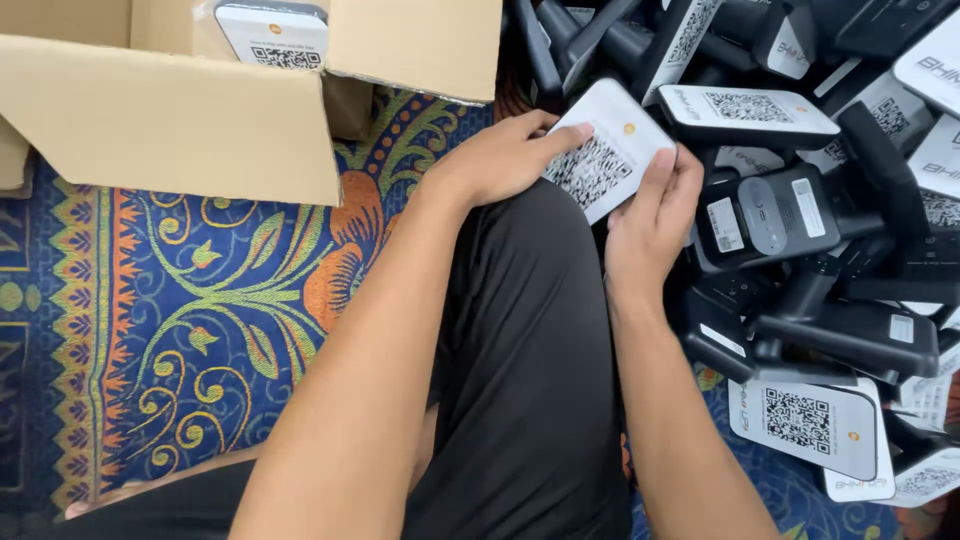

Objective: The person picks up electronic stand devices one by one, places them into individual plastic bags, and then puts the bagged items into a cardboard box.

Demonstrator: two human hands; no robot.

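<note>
Hands: both closed on one white code card device (605, 150), held just above the person's knee.
Left hand (500, 158): fingers curled over the device's upper left edge, thumb side hidden beneath; forearm runs down to the lower left of the head view.
Right hand (650, 222): fingers (655, 170) pressed along the device's right and lower edge, palm below it.
Held device: flat white face with rounded corners, a square black-and-white code in the middle, a small orange dot near the top; tilted, top toward the upper right.
Leg: dark trouser leg (525, 370) under both forearms, knee pointing up toward the pile.
Pile: heap of like devices (800, 200) to the right, black backs and white code faces mixed, lying at all angles, touching and overlapping; the right hand's outer edge is just beside the nearest black one.
Box: open cardboard box (170, 120) at upper left, flaps up, one white code device (272, 35) showing inside near its top edge.
Floor: patterned rug (200, 300), blue ground with orange, green and yellow scrollwork, under box and leg.
</note>
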